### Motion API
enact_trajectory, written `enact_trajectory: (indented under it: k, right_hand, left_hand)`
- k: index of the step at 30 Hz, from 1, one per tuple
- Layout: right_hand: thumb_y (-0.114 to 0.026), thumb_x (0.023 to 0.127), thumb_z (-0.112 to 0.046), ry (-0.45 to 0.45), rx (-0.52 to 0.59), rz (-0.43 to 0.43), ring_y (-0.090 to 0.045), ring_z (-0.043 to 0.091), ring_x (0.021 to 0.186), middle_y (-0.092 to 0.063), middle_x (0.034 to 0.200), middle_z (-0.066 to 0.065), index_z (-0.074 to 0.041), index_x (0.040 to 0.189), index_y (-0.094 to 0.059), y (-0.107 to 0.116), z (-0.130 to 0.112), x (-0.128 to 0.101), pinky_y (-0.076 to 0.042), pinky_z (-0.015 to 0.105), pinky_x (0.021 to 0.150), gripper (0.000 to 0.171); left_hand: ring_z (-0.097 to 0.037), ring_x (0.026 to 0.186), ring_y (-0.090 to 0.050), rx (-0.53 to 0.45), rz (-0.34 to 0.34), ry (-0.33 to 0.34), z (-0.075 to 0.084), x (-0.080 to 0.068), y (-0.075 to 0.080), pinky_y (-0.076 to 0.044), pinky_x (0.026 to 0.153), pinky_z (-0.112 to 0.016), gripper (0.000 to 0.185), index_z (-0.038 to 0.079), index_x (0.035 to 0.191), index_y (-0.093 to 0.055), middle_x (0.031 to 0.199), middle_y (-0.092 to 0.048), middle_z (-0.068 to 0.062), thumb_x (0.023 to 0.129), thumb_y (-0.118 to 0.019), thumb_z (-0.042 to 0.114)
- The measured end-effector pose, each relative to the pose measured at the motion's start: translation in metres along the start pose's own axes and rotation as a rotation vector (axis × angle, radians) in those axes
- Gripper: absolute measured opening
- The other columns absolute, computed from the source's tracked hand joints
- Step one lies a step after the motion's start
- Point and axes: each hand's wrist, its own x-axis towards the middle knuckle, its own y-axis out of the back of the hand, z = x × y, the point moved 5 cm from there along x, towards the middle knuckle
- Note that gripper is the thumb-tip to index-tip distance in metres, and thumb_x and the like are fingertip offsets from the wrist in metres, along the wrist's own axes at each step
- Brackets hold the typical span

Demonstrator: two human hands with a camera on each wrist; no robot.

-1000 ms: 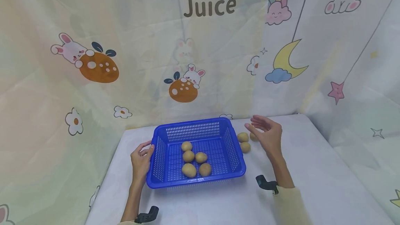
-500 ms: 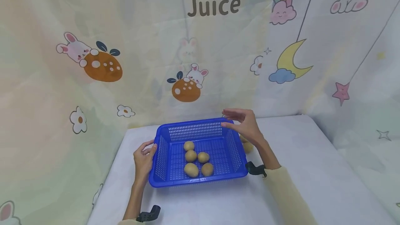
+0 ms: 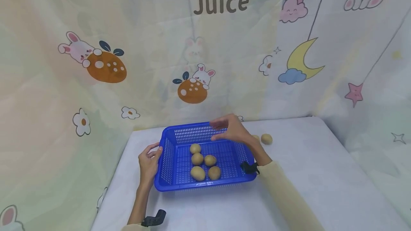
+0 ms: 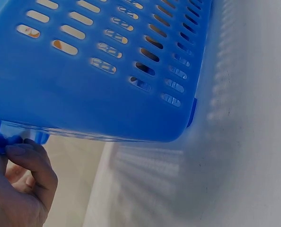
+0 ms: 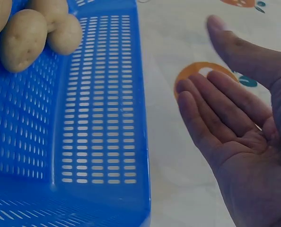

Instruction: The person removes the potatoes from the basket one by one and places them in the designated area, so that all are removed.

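A blue plastic basket [image 3: 205, 184] with slotted walls sits on the white-covered table. Inside it lie several potatoes [image 3: 197, 173], bunched near the middle. My left hand [image 3: 148, 163] grips the basket's left rim; in the left wrist view its thumb [image 4: 27, 158] presses on the rim's edge. Above the back right part of the basket hovers my right hand [image 3: 236, 129], fingers extended, thumb apart, nothing held. The right wrist view shows its bare palm [image 5: 244, 161] facing the basket. Part of the back rim is hidden behind this hand.
Right of the basket, a loose potato [image 3: 266, 139] lies on the table [image 3: 298, 159]; another potato [image 3: 255, 137] is mostly hidden by my right wrist. A printed cloth [image 3: 144, 92] hangs behind the table. Each wrist carries a black mount [image 3: 155, 219].
My right hand has moved left from beside the loose potatoes to over the basket, staying empty. My left hand keeps its hold on the rim. The head view has shifted slightly.
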Motion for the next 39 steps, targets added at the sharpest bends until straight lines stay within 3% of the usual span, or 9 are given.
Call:
enact_trajectory:
  k: [8, 15, 22, 28, 39]
  right_hand:
    - [-0.099, 0.078, -0.01, -0.058, -0.107, -0.139, -0.076, 0.042, 0.122, -0.077, 0.132, 0.022, 0.002, 0.134, -0.075, -0.016, 0.01, 0.01, -0.06, 0.057, 0.106, 0.062]
    - [-0.101, 0.076, -0.009, -0.1, -0.234, -0.246, -0.079, 0.036, 0.117, -0.08, 0.129, 0.019, 0.001, 0.129, -0.077, -0.027, 0.014, 0.016, -0.065, 0.041, 0.098, 0.059]
    - [-0.104, 0.073, -0.015, -0.019, -0.358, -0.367, -0.082, 0.026, 0.095, -0.084, 0.111, 0.018, 0.002, 0.116, -0.082, -0.04, 0.028, 0.018, -0.066, 0.028, 0.083, 0.051]
    - [-0.103, 0.071, -0.011, -0.055, -0.344, -0.406, -0.082, 0.035, 0.097, -0.083, 0.108, 0.022, 0.004, 0.112, -0.083, -0.048, 0.03, 0.014, -0.065, 0.027, 0.08, 0.048]
    - [-0.105, 0.068, -0.011, -0.155, -0.355, -0.461, -0.083, 0.029, 0.095, -0.084, 0.105, 0.02, 0.007, 0.112, -0.081, -0.067, 0.042, 0.011, -0.066, 0.028, 0.082, 0.053]
  left_hand:
    - [-0.009, 0.067, -0.073, -0.003, 0.0, 0.009, 0.0, 0.001, -0.001, -0.058, 0.062, -0.021, 0.035, 0.005, 0.137, -0.071, 0.1, -0.081, -0.02, 0.111, -0.066, 0.028]
    - [-0.006, 0.067, -0.073, -0.014, -0.018, 0.017, 0.003, -0.002, 0.0, -0.058, 0.063, -0.019, 0.039, 0.004, 0.139, -0.07, 0.105, -0.081, -0.024, 0.111, -0.067, 0.03]
    - [-0.006, 0.066, -0.072, -0.017, -0.017, 0.01, 0.005, -0.002, 0.0, -0.057, 0.061, -0.02, 0.038, 0.003, 0.138, -0.07, 0.101, -0.081, -0.022, 0.11, -0.067, 0.029]
    - [-0.007, 0.065, -0.072, -0.023, -0.016, 0.008, 0.005, -0.002, 0.0, -0.057, 0.061, -0.02, 0.037, 0.003, 0.138, -0.07, 0.099, -0.081, -0.022, 0.11, -0.067, 0.028]
    - [-0.006, 0.063, -0.073, -0.043, 0.001, -0.014, 0.001, 0.0, 0.0, -0.057, 0.059, -0.02, 0.034, 0.003, 0.136, -0.071, 0.091, -0.081, -0.017, 0.11, -0.069, 0.023]
